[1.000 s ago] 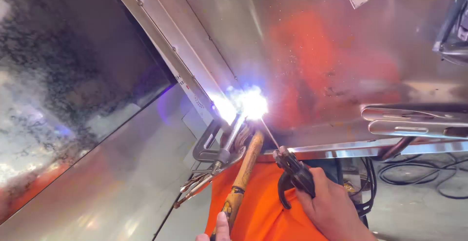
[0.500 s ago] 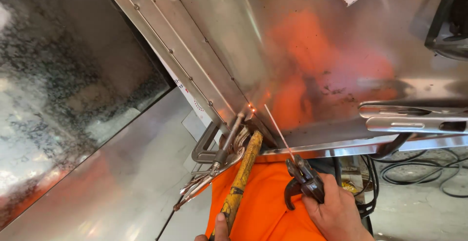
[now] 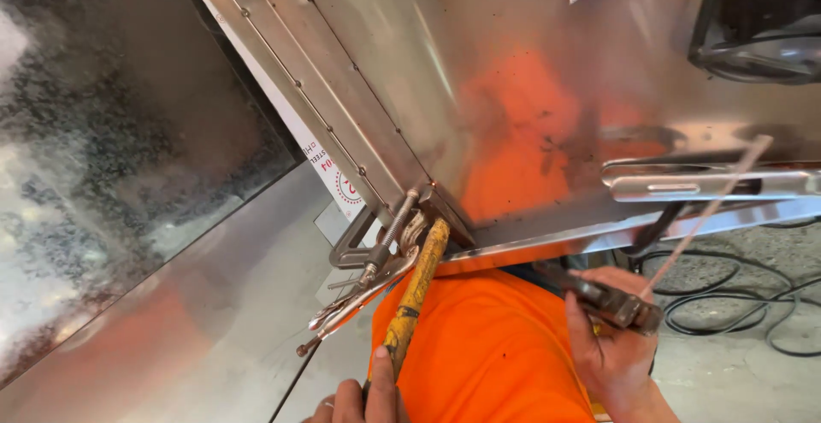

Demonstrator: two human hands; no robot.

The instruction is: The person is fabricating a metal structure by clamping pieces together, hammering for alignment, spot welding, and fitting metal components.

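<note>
My left hand (image 3: 363, 397), at the bottom edge, grips the lower end of a yellow-handled tool (image 3: 414, 295) whose top touches the corner of a shiny sheet-metal box (image 3: 479, 89). A locking clamp (image 3: 372, 273) bites that same corner next to the tool. My right hand (image 3: 611, 346) holds a dark electrode holder (image 3: 611, 301) with a thin welding rod (image 3: 705, 209) pointing up and right, away from the corner. No arc burns at the corner.
Orange clothing (image 3: 492, 354) fills the lower middle. A large galvanised sheet (image 3: 128, 175) lies at the left. A metal handle bracket (image 3: 693, 183) sticks out on the box at the right. Black cables (image 3: 735, 303) lie on the concrete floor at the lower right.
The bright arc at the clamped corner has gone out. My right hand has swung the rod away from the corner to the right. The yellow-handled tool stays against the corner.
</note>
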